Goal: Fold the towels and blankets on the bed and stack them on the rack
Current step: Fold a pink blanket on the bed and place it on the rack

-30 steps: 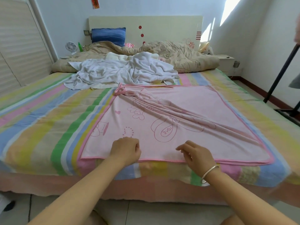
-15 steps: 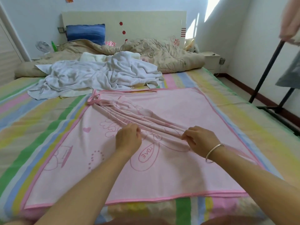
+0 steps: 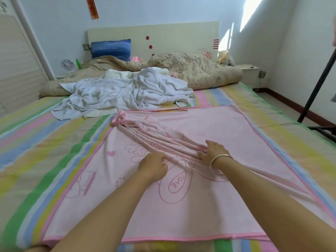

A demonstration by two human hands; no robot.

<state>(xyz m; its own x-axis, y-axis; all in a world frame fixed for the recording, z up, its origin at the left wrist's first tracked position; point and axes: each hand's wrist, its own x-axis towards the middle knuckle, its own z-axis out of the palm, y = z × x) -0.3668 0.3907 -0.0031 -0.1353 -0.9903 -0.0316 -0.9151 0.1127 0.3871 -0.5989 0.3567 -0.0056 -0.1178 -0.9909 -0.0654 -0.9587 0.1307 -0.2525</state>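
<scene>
A pink towel [image 3: 227, 135] with cartoon prints lies spread flat on the striped bed [image 3: 36, 160]. A ridge of bunched folds runs diagonally across it from its far left corner to my hands. My left hand [image 3: 152, 166] has curled fingers and pinches the fabric at the near end of the ridge. Just to its right, my right hand [image 3: 212, 151], with a silver bangle on the wrist, lies on the folds with fingers fairly straight, pressing them down. A crumpled heap of white towels [image 3: 127, 91] sits beyond the pink towel. The black rack [image 3: 316, 84] stands off the bed's right side.
A beige quilt [image 3: 190, 70] and a blue pillow [image 3: 111, 49] lie against the headboard. A nightstand [image 3: 250, 71] stands at the far right corner, a small fan [image 3: 68, 64] at the far left. A wardrobe [image 3: 16, 70] lines the left wall.
Both hands moved from the towel's near edge up to the bunched ridge in its middle. The right hand's fingers have since flattened onto the folds.
</scene>
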